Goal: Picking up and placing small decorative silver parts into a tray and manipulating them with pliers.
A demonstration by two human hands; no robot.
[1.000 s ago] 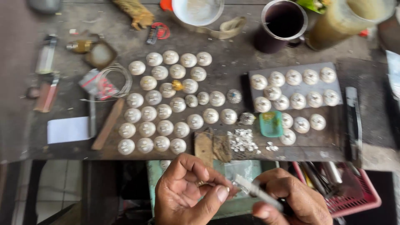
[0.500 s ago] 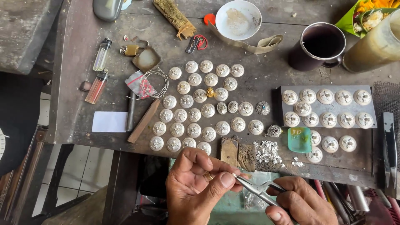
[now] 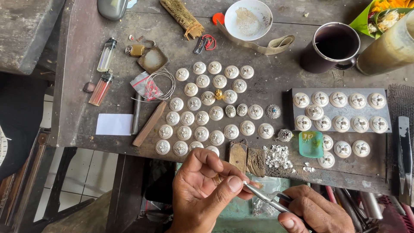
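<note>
My left hand [image 3: 202,190] pinches something too small to see | my right hand [image 3: 317,213] grips tweezers [image 3: 265,196] touching that pinch | below the workbench [image 3: 86,64] edge, near white round buttons [image 3: 202,116].

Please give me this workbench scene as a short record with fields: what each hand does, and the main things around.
left hand: fingers pinched at the tweezers' tip; what they hold is too small to tell
right hand: grips metal tweezers
bench: rows of round white buttons
grey tray: more white buttons
near edge: pile of small silver pieces, green dish
far side: dark mug, white bowl, two lighters
</note>
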